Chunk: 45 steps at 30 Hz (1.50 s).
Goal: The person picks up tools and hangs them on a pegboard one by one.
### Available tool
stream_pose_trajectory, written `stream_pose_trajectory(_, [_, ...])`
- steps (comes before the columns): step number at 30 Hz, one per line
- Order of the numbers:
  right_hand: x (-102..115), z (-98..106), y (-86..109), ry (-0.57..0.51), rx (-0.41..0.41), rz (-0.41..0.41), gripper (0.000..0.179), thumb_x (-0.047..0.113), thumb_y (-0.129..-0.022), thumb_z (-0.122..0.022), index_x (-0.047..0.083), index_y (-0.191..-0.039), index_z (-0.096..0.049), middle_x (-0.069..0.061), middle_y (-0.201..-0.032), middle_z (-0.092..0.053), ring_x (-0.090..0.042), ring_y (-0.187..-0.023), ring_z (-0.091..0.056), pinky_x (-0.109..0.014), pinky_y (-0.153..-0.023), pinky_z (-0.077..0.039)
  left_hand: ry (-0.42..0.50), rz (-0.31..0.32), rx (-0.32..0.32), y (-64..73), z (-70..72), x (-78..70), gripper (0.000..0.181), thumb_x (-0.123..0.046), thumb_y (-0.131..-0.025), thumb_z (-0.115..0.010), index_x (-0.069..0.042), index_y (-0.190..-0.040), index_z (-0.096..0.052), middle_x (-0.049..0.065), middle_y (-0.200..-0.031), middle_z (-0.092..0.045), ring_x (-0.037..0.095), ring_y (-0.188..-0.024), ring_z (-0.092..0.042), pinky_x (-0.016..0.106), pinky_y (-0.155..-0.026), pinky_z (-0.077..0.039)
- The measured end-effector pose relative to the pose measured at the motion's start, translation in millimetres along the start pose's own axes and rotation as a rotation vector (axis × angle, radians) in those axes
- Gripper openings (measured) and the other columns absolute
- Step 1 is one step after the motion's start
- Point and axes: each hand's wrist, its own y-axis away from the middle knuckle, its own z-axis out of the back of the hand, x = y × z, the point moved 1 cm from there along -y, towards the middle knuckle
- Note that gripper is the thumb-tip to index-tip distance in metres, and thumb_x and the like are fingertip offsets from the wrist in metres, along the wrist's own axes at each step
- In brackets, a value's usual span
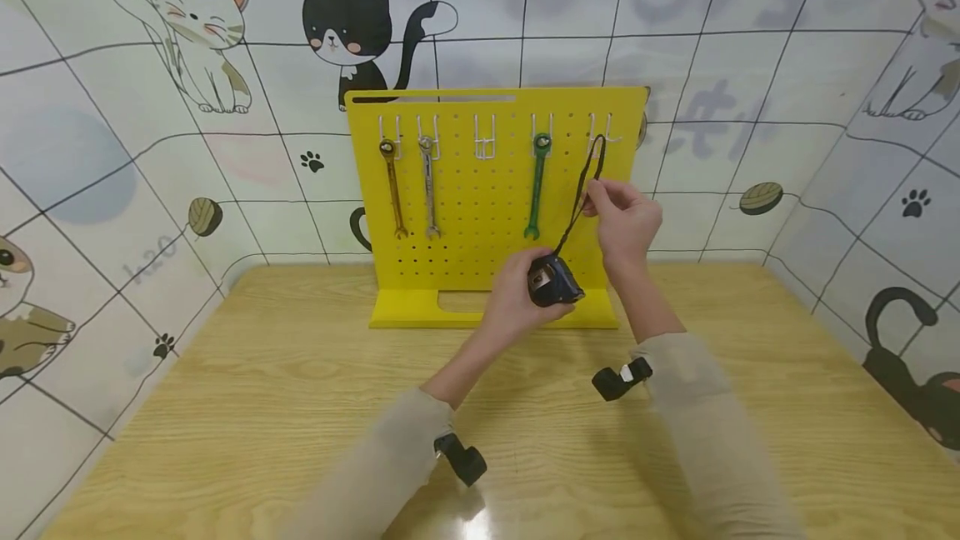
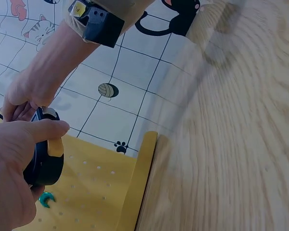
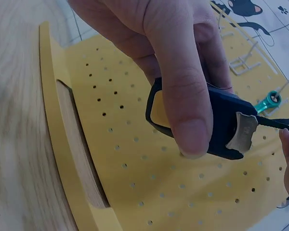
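Observation:
My left hand (image 1: 517, 294) grips a dark tape measure (image 1: 553, 280) in front of the board's lower right part, thumb across its side in the right wrist view. From the tape measure a black wrist strap (image 1: 577, 207) runs up to my right hand (image 1: 628, 219), which pinches it between thumb and fingers. The strap's upper loop overlaps the rightmost white hook (image 1: 600, 125) in the head view. Behind the hands stands a yellow pegboard (image 1: 480, 207). A green wrench (image 1: 537, 186) hangs just left of the strap.
A gold wrench (image 1: 393, 190) and a silver wrench (image 1: 429, 188) hang on the board's left hooks. One middle white hook (image 1: 484, 140) holds nothing. The board's base stands on a wooden table (image 1: 300, 373), with a cat-patterned wall (image 1: 480, 7) behind.

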Motion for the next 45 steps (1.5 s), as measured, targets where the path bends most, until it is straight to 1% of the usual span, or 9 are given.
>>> stream_pose_trajectory(8, [4,17,-20.4,-0.004,-0.043,-0.023,0.013,0.008,-0.089,-0.077,-0.005,-0.088,-0.077,-0.007,-0.073,-0.072,-0.015,-0.058,-0.063,-0.022,-0.063,-0.055,-0.023,-0.002,0.021,-21.5,-20.4,-11.5,0.076,-0.02,-0.076,-0.091,-0.007,-0.14,-0.053,0.009,-0.133,-0.057,0.022,-0.119,-0.054,0.029,-0.098,-0.048])
stream_pose_trajectory(12, [4,22,-25.5,0.041,-0.035,-0.043,0.013,0.01,-0.09,-0.076,-0.003,-0.089,-0.078,-0.008,-0.075,-0.073,-0.016,-0.06,-0.063,-0.023,-0.064,-0.054,-0.004,0.029,0.033,-26.9,-27.9,-14.6,0.076,-0.019,-0.077,-0.091,-0.006,-0.14,-0.052,0.009,-0.135,-0.056,0.022,-0.12,-0.053,0.028,-0.098,-0.047])
stream_pose_trajectory(18, [-1,24,-28.4,0.156,-0.01,-0.073,0.015,0.016,-0.091,-0.077,0.001,-0.09,-0.078,-0.003,-0.077,-0.073,-0.013,-0.061,-0.063,-0.024,-0.068,-0.054,0.008,0.079,0.016,-29.4,-36.5,-10.5,0.075,-0.018,-0.076,-0.091,-0.007,-0.14,-0.052,0.009,-0.134,-0.055,0.021,-0.119,-0.054,0.027,-0.098,-0.048])
stream_pose_trajectory(23, [-6,23,-30.9,0.184,-0.005,-0.099,0.012,0.016,-0.091,-0.076,0.005,-0.09,-0.08,-0.001,-0.076,-0.072,-0.013,-0.061,-0.063,-0.023,-0.069,-0.054,0.02,0.087,-0.015,-31.7,-45.1,-3.9,0.074,-0.016,-0.076,-0.091,-0.006,-0.139,-0.052,0.009,-0.132,-0.055,0.02,-0.116,-0.054,0.025,-0.095,-0.048])
stream_pose_trajectory(26, [-10,23,-31.5,0.204,-0.001,-0.121,0.01,0.017,-0.091,-0.076,0.008,-0.089,-0.08,-0.001,-0.076,-0.072,-0.013,-0.062,-0.063,-0.023,-0.07,-0.054,0.022,0.103,-0.036,-32.6,-51.2,-0.9,0.074,-0.015,-0.076,-0.091,-0.006,-0.138,-0.052,0.009,-0.131,-0.055,0.02,-0.116,-0.054,0.026,-0.097,-0.047])
stream_pose_trajectory(30, [-14,24,-32.1,0.244,0.008,-0.127,0.014,0.02,-0.092,-0.076,0.006,-0.092,-0.08,0.001,-0.077,-0.072,-0.011,-0.062,-0.063,-0.026,-0.073,-0.053,0.02,0.133,-0.053,-33.2,-59.8,0.0,0.074,-0.016,-0.076,-0.091,-0.007,-0.138,-0.051,0.009,-0.131,-0.055,0.021,-0.118,-0.052,0.029,-0.1,-0.045])
stream_pose_trajectory(33, [-17,25,-33.4,0.25,0.007,-0.122,0.017,0.02,-0.092,-0.075,0.004,-0.096,-0.08,0.002,-0.077,-0.073,-0.011,-0.063,-0.063,-0.029,-0.075,-0.052,0.024,0.15,-0.055,-33.5,-65.0,-1.5,0.075,-0.018,-0.077,-0.09,-0.007,-0.139,-0.05,0.009,-0.132,-0.053,0.022,-0.119,-0.05,0.03,-0.1,-0.046])
stream_pose_trajectory(39, [-22,24,-33.3,0.234,0.015,-0.119,0.01,0.02,-0.092,-0.076,0.011,-0.089,-0.08,0.003,-0.077,-0.073,-0.013,-0.064,-0.064,-0.025,-0.076,-0.052,0.03,0.184,-0.061,-32.3,-70.8,-0.3,0.077,-0.019,-0.077,-0.09,-0.01,-0.14,-0.047,0.006,-0.134,-0.05,0.019,-0.12,-0.049,0.029,-0.1,-0.047])
stream_pose_trajectory(45, [-28,20,-31.0,0.228,0.055,-0.089,0.024,0.02,-0.092,-0.076,-0.003,-0.101,-0.077,0.006,-0.076,-0.071,-0.01,-0.066,-0.065,-0.022,-0.072,-0.055,0.032,0.212,-0.072,-33.3,-71.5,7.8,0.077,-0.016,-0.079,-0.089,-0.01,-0.14,-0.043,0.008,-0.137,-0.047,0.022,-0.124,-0.048,0.031,-0.104,-0.045])
